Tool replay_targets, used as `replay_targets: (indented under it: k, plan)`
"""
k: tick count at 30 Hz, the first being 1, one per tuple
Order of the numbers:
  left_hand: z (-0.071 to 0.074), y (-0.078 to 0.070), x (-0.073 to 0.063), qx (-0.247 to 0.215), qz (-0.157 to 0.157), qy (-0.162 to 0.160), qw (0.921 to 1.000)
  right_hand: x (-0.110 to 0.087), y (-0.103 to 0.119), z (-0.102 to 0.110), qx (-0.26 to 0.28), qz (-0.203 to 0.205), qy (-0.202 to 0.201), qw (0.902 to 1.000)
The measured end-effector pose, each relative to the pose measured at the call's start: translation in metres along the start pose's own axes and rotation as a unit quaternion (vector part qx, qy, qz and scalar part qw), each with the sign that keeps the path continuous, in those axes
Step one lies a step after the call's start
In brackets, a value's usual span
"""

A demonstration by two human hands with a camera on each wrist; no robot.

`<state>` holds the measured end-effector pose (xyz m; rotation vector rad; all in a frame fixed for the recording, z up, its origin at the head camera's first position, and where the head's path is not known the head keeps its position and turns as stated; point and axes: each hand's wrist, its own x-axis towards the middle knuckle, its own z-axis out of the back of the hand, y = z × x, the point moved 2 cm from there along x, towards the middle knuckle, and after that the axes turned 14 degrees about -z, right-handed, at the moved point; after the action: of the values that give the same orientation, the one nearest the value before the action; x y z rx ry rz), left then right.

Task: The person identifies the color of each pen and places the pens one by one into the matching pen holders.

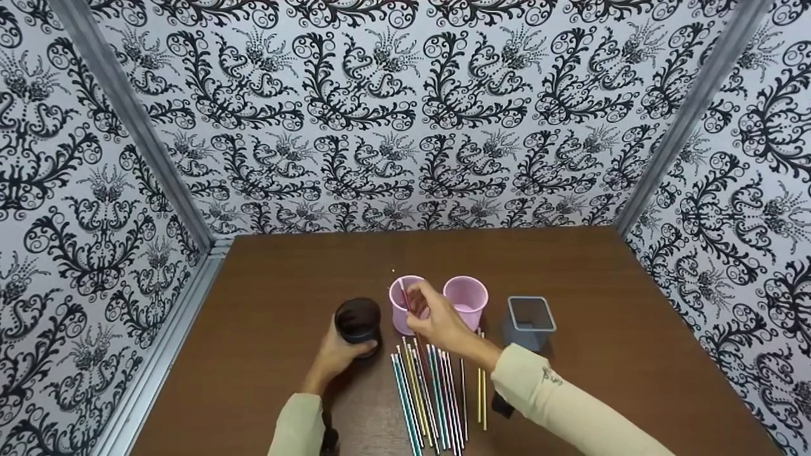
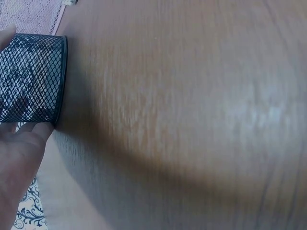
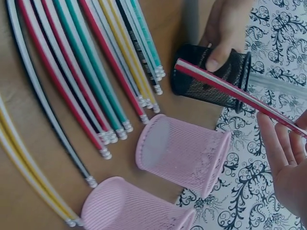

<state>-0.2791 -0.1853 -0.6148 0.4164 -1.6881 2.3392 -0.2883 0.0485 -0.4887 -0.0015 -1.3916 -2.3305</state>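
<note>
My left hand [image 1: 337, 349] grips a black mesh pencil cup [image 2: 31, 79] at the left of the group, thumb across its near side. The cup's base rests on the table in the left wrist view. My right hand [image 1: 441, 322] pinches a red and white striped pencil [image 3: 225, 89], held slanted in the air. In the head view it overlaps the left pink mesh cup [image 1: 399, 318]; the right pink mesh cup [image 1: 472, 292] stands beside it. Several striped pencils [image 3: 93, 62] lie side by side in front of the cups, their eraser ends towards them.
A grey square container [image 1: 531, 326] stands to the right of the pink cups. Two yellow pencils [image 1: 482, 386] lie apart from the others, partly under my right forearm. A small black object [image 1: 502, 406] sits beside the right sleeve. Patterned walls [image 1: 393, 158] border the brown table [image 1: 285, 272].
</note>
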Motion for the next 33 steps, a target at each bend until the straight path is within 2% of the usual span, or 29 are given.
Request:
replay_targets:
  k: [6,9,13,17,26,33]
  plan:
    - [0.002,0.000,0.000,0.009,-0.005,0.009,0.9999,0.016,0.014,-0.002,0.051,-0.001,-0.010,0.9986]
    - [0.003,-0.001,0.000,0.016,-0.002,0.009,0.9998,0.024,0.020,-0.003,0.080,-0.025,-0.023,0.9962]
    - [0.002,-0.002,0.000,0.026,-0.001,0.010,0.9996,0.035,0.026,-0.006,0.144,-0.072,-0.053,0.9854]
    - [0.001,-0.005,0.000,0.025,0.005,0.006,0.9996,0.044,0.027,-0.010,0.192,-0.089,-0.081,0.9740]
    - [-0.001,-0.003,0.001,0.023,0.013,-0.002,0.9996,0.058,0.032,-0.019,0.196,-0.066,-0.121,0.9710]
    - [-0.002,-0.001,0.001,0.019,0.004,0.003,0.9998,0.058,0.026,-0.034,0.180,-0.068,-0.121,0.9739]
